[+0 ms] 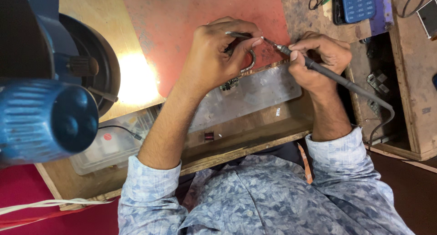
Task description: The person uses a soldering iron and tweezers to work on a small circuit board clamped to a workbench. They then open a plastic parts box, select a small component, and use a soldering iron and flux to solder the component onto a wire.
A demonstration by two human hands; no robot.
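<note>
My left hand (218, 53) pinches tweezers (243, 35) at frame centre, steadying the work where the tips meet; my right hand (318, 57) grips the soldering iron (318, 69) like a pen, tip touching them. Below lie a small board (229, 84) and metal plate (255, 96) on the worn tabletop (255, 135); phone (358, 4) upper right, lamp (45, 112) left

The left hand (218, 53) and right hand (318, 57) meet over a metal plate (255, 96) on the workbench (255, 135); a keypad phone (358, 4) lies beyond, a lamp (45, 112) at the left.
</note>
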